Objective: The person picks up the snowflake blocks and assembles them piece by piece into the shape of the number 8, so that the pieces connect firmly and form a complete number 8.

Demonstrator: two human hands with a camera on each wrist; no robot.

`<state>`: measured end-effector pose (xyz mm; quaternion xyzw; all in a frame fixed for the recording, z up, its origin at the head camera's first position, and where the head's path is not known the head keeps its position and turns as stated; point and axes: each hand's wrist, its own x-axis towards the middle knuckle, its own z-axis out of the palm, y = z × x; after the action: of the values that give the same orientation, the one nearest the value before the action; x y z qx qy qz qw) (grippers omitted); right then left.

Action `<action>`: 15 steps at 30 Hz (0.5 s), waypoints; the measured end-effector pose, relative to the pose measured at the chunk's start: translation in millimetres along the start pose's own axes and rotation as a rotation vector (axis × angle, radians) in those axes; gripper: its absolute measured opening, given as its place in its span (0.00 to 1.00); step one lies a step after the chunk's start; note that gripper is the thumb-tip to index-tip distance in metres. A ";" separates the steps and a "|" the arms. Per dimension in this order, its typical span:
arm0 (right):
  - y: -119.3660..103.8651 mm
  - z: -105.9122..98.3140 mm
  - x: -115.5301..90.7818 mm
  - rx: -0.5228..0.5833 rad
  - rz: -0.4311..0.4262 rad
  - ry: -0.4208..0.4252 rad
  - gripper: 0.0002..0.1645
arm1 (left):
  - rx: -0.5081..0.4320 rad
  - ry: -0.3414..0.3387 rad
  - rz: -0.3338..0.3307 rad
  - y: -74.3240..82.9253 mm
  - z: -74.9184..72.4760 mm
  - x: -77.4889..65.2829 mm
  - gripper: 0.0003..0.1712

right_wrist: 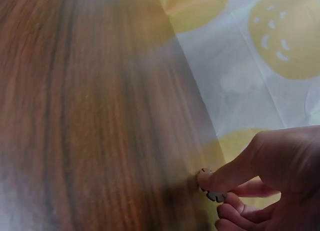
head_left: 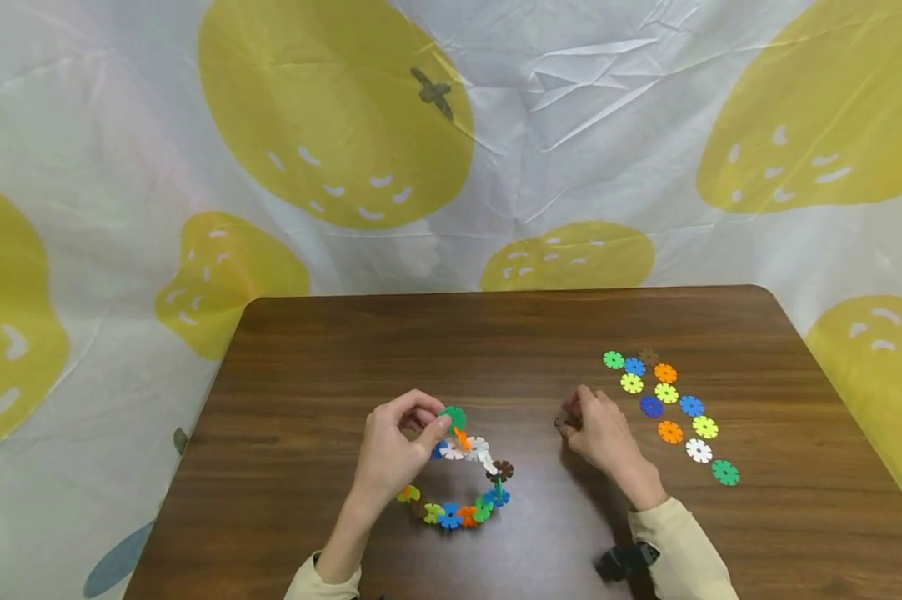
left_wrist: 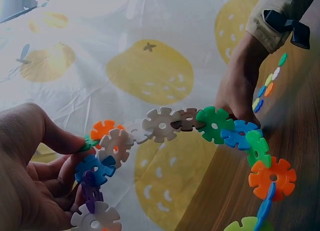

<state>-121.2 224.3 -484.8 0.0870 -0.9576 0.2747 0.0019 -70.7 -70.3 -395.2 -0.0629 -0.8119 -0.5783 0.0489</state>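
Observation:
My left hand [head_left: 393,450] pinches a green notched plastic disc [head_left: 456,417] between thumb and fingers. An orange disc [head_left: 462,440] joins that one to a chain of interlocking discs [head_left: 450,517] in white, brown, blue, green, orange and yellow, which curves round like a ring over the table. In the left wrist view the chain arcs from my fingers past a brown disc [left_wrist: 188,119] and an orange disc [left_wrist: 272,178]. To the right of the chain, my right hand [head_left: 607,437] pinches a small dark notched disc [right_wrist: 216,196] by its edge, low over the table.
Loose discs, among them a white one [head_left: 699,451] and a green one [head_left: 725,472], lie spread in a slanting band on the right side of the wooden table [head_left: 331,350]. Behind the table's far edge hangs a pale cloth [head_left: 526,167] printed with yellow fruit.

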 end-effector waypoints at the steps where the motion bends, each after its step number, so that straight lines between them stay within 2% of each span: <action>1: -0.9 -0.9 1.0 0.004 0.001 -0.020 0.15 | 0.000 -0.002 0.001 0.0 0.1 0.1 0.02; 5: -7.0 -5.5 4.8 0.037 -0.019 -0.082 0.06 | -0.001 -0.010 -0.003 0.4 0.6 -0.7 0.02; 9: -20.6 -12.9 8.8 0.130 -0.070 -0.100 0.05 | 0.009 -0.024 -0.018 0.2 1.4 -2.3 0.02; 15: -54.1 -29.3 11.1 0.451 -0.206 -0.124 0.04 | 0.019 -0.038 -0.019 -0.7 4.3 -1.8 0.03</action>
<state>-124.3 192.7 -430.9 0.1992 -0.8565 0.4737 -0.0483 -69.1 -66.5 -397.5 -0.0656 -0.8188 -0.5696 0.0284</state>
